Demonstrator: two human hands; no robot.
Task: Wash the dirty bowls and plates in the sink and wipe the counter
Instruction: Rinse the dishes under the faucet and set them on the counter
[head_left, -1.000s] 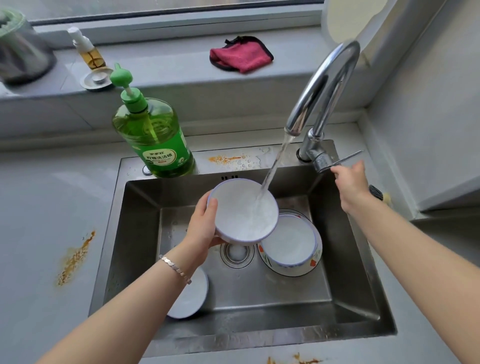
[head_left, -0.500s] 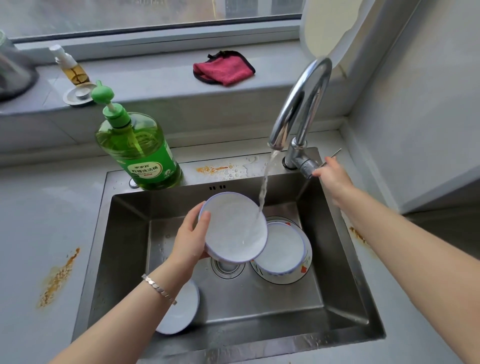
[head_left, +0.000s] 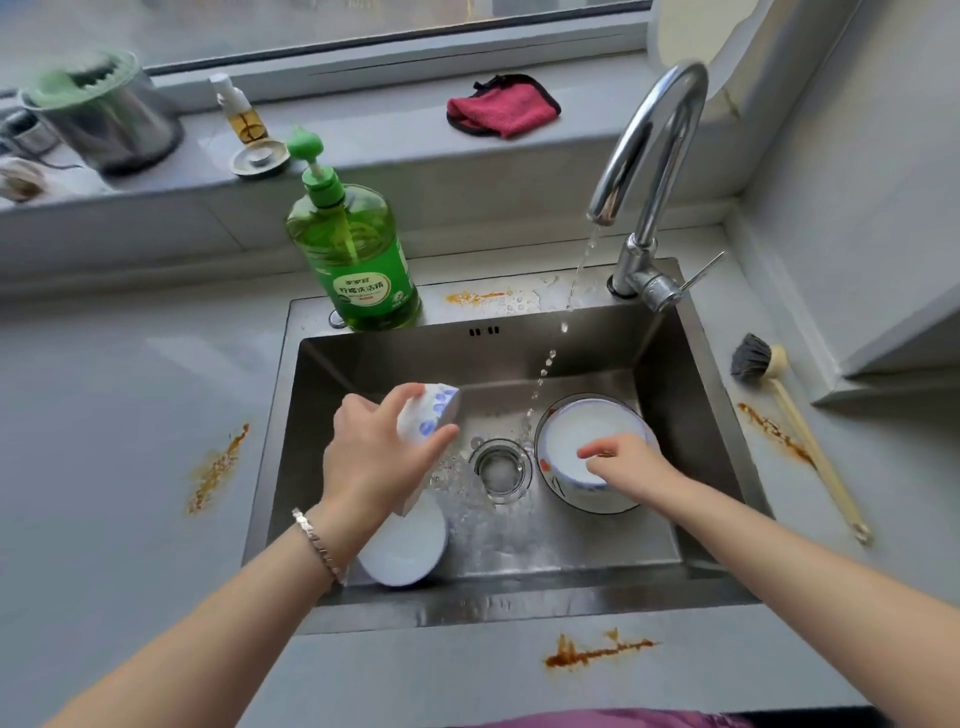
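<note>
My left hand (head_left: 374, 457) grips a white bowl with blue marks (head_left: 431, 413), tipped over so that water pours out of it onto the floor of the steel sink (head_left: 519, 535). Another white bowl (head_left: 402, 551) lies under my left wrist at the sink's front left. At the right of the drain (head_left: 501, 467) stands a white bowl (head_left: 576, 436) stacked inside a patterned bowl (head_left: 569, 491); my right hand (head_left: 623, 460) rests on its near rim, fingers curled over the edge. The tap (head_left: 649, 150) only drips.
A green dish-soap bottle (head_left: 358, 260) stands at the sink's back left rim. A red cloth (head_left: 501, 106) lies on the window sill. A dish brush (head_left: 779, 395) lies on the counter at the right. Orange stains mark the counter left (head_left: 215, 470), front (head_left: 592, 649) and right (head_left: 774, 431).
My right hand left the tap lever and came down onto the bowls at the right. The stream shrank to drips. My left hand turned its bowl over, tipping out water.
</note>
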